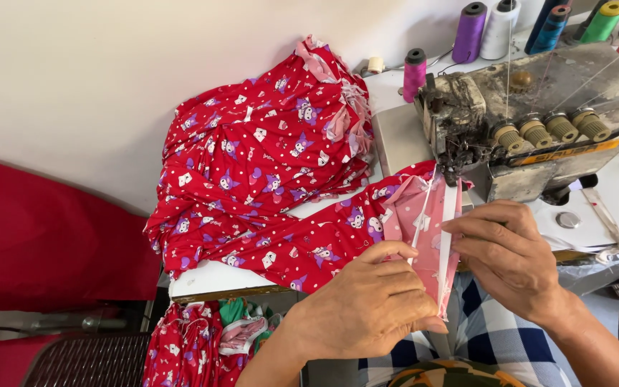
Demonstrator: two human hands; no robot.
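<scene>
A red garment piece (309,244) printed with small cartoon figures lies across the white table, its pink inner side (424,222) turned up under the needle of a worn grey overlock sewing machine (539,122). My left hand (367,304) pinches the near edge of the pink part with a white trim strip (447,244). My right hand (510,258) grips the same edge from the right, fingers pressed on the trim just in front of the machine's foot.
A pile of the same red fabric (266,150) is heaped on the table's back left. Thread cones (469,32) in purple, white, teal, green and pink stand behind the machine. More red pieces (180,344) hang below the table; a red cloth (44,236) lies at left.
</scene>
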